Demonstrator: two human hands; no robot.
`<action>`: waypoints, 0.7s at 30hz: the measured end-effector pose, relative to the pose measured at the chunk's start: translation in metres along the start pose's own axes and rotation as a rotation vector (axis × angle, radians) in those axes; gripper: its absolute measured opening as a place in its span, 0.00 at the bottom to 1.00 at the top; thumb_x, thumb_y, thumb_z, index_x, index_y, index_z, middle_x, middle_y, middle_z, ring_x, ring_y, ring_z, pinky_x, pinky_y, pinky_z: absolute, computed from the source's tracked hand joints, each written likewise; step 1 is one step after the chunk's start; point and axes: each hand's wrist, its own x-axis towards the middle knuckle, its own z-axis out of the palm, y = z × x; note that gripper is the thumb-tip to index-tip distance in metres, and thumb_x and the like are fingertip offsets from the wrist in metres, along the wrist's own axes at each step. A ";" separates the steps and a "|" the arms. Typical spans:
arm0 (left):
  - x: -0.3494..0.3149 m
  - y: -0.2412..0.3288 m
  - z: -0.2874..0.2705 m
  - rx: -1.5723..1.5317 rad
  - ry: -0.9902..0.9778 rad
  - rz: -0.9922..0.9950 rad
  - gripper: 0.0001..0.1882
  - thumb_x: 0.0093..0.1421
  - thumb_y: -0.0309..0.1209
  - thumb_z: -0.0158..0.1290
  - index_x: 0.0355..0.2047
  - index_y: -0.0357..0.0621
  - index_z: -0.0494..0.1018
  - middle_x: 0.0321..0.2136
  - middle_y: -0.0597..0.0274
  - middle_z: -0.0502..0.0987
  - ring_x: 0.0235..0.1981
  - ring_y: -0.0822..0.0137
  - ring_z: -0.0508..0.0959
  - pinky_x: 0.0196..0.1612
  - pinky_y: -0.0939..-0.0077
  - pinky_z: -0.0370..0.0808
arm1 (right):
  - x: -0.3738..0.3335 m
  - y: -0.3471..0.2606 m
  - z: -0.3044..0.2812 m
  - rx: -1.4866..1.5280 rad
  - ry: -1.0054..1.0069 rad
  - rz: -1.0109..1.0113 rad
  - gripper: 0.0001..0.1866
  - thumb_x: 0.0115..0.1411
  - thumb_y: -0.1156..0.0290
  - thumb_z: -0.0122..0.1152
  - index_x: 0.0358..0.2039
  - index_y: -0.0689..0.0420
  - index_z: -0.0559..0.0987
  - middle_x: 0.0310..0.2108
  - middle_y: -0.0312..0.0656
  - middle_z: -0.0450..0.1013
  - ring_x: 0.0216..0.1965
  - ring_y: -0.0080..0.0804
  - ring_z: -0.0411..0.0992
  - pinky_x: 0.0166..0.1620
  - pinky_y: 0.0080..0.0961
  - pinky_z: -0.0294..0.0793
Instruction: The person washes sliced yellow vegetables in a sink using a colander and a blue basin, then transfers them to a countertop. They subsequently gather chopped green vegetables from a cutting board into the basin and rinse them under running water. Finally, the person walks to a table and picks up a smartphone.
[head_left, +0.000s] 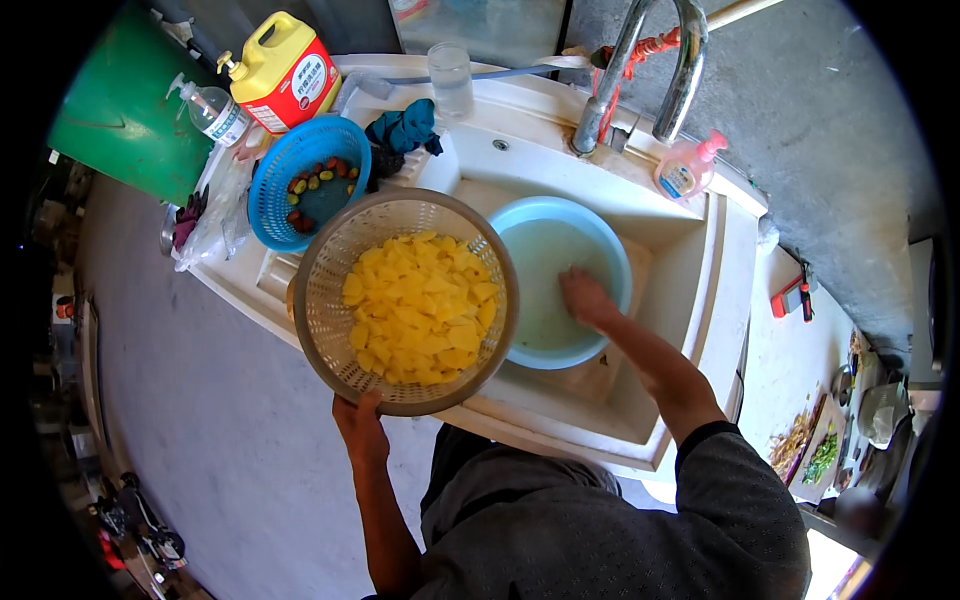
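Note:
My left hand [362,428] grips the near rim of a brown plastic colander [326,262]; the thumb shows at the rim and the other fingers are hidden beneath. Many yellow slices [425,310], which look like potato, lie in the colander. Its right side overlaps the left edge of a light blue basin [622,262] standing in the white sink [665,290]. Cloudy water [540,255] fills part of the basin. My right hand [586,298] reaches into that water, its fingers partly submerged and too unclear to read.
A blue basket [268,190] with small red and green fruits stands at the left, near a yellow jug [285,75] and a pump bottle [212,112]. Behind the sink are a dark teal cloth [405,126], a clear cup [451,80], the faucet [605,100] and a pink-topped soap bottle [688,168].

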 end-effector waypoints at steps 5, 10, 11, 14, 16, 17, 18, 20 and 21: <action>0.002 0.000 0.003 0.002 0.032 0.000 0.26 0.55 0.24 0.50 0.55 0.26 0.65 0.49 0.48 0.74 0.46 0.60 0.78 0.49 0.68 0.77 | -0.009 0.003 0.021 -0.025 -0.204 -0.022 0.13 0.55 0.82 0.54 0.41 0.66 0.78 0.41 0.58 0.75 0.44 0.57 0.76 0.46 0.49 0.78; 0.001 0.002 0.002 0.031 0.018 -0.005 0.27 0.55 0.24 0.50 0.55 0.25 0.64 0.49 0.47 0.74 0.46 0.60 0.78 0.49 0.67 0.77 | -0.016 -0.011 0.010 -0.119 -0.423 -0.122 0.10 0.56 0.80 0.53 0.37 0.65 0.80 0.41 0.56 0.76 0.46 0.55 0.77 0.46 0.47 0.78; 0.001 0.001 0.002 0.026 0.014 0.002 0.27 0.55 0.24 0.50 0.55 0.25 0.64 0.48 0.47 0.74 0.46 0.60 0.78 0.49 0.66 0.77 | -0.020 -0.016 0.008 -0.123 -0.440 -0.148 0.10 0.56 0.80 0.53 0.38 0.64 0.80 0.41 0.56 0.76 0.46 0.55 0.76 0.46 0.47 0.78; 0.002 -0.002 0.003 0.023 0.030 0.000 0.27 0.55 0.24 0.50 0.56 0.25 0.64 0.49 0.47 0.73 0.47 0.59 0.77 0.50 0.66 0.77 | -0.024 -0.025 0.004 -0.018 -0.394 -0.113 0.11 0.55 0.79 0.54 0.40 0.64 0.78 0.43 0.57 0.75 0.47 0.56 0.75 0.48 0.48 0.76; 0.000 0.000 0.001 -0.008 0.009 -0.008 0.27 0.56 0.24 0.51 0.56 0.25 0.63 0.50 0.48 0.73 0.48 0.60 0.76 0.52 0.67 0.75 | -0.021 -0.027 0.005 0.216 -0.229 0.051 0.13 0.55 0.78 0.56 0.41 0.64 0.77 0.44 0.58 0.74 0.48 0.58 0.73 0.50 0.50 0.74; -0.001 0.001 0.001 -0.023 0.000 -0.012 0.27 0.56 0.24 0.51 0.56 0.25 0.63 0.51 0.48 0.73 0.49 0.60 0.76 0.53 0.67 0.74 | -0.014 -0.018 0.010 0.257 -0.155 0.074 0.14 0.54 0.77 0.57 0.42 0.64 0.76 0.45 0.59 0.74 0.48 0.59 0.73 0.51 0.50 0.73; -0.001 0.002 0.001 -0.024 0.006 -0.013 0.27 0.56 0.24 0.51 0.56 0.25 0.63 0.51 0.48 0.73 0.49 0.60 0.76 0.53 0.67 0.74 | -0.004 -0.001 0.019 0.301 -0.080 0.100 0.16 0.54 0.76 0.58 0.44 0.64 0.75 0.45 0.60 0.73 0.48 0.60 0.72 0.52 0.50 0.73; 0.000 0.003 0.004 -0.025 0.006 -0.019 0.27 0.56 0.24 0.51 0.56 0.25 0.62 0.51 0.47 0.72 0.49 0.60 0.76 0.54 0.67 0.74 | 0.017 0.018 0.036 0.336 0.026 0.190 0.20 0.53 0.73 0.60 0.47 0.65 0.73 0.46 0.62 0.72 0.50 0.62 0.71 0.54 0.50 0.72; 0.001 0.003 0.005 -0.032 0.006 -0.025 0.28 0.55 0.24 0.51 0.56 0.25 0.62 0.51 0.47 0.72 0.49 0.60 0.76 0.54 0.67 0.74 | 0.029 0.020 0.035 0.326 0.060 0.242 0.22 0.53 0.73 0.60 0.48 0.65 0.72 0.47 0.62 0.72 0.50 0.63 0.70 0.55 0.49 0.72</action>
